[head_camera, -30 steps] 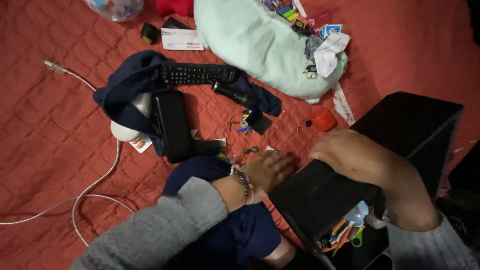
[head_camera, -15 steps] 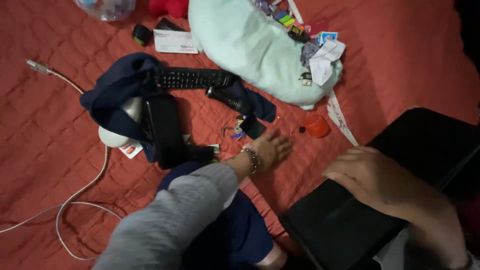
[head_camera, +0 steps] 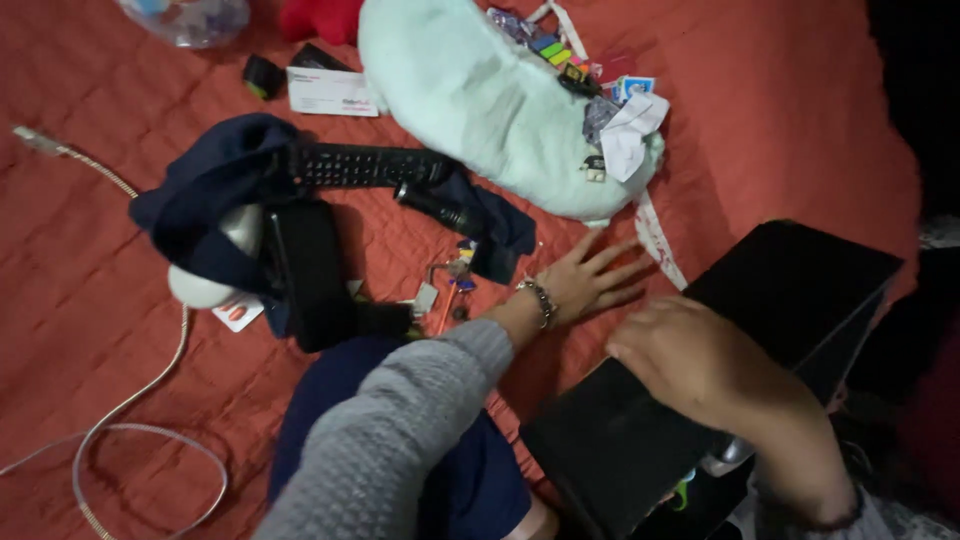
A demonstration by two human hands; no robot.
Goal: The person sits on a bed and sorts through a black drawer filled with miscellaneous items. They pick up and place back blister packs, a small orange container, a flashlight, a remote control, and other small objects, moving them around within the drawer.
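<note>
Surface: a red quilted bedspread [head_camera: 800,110] strewn with small things, seen from above.
Left hand: the left hand [head_camera: 590,280], bracelet at the wrist, lies flat with fingers spread on the bedspread near its middle; it grips nothing. The small orange thing cannot be seen and may lie under the palm, though I cannot tell.
Right hand: the right hand [head_camera: 690,355] rests palm down on the top edge of a black box [head_camera: 790,290], fingers curled over it, steadying it rather than lifting.
Black box: tilted at the bedspread's lower right, its opening facing the person.
Nearby: a mint green cushion [head_camera: 470,90] toward the top edge; a black remote [head_camera: 365,165] on dark blue cloth [head_camera: 200,195]; keys [head_camera: 455,272] just left of the left hand.
Doing it well: in my judgement, hold the box firmly so it cannot tip, and close the fingers slowly around small things.
</note>
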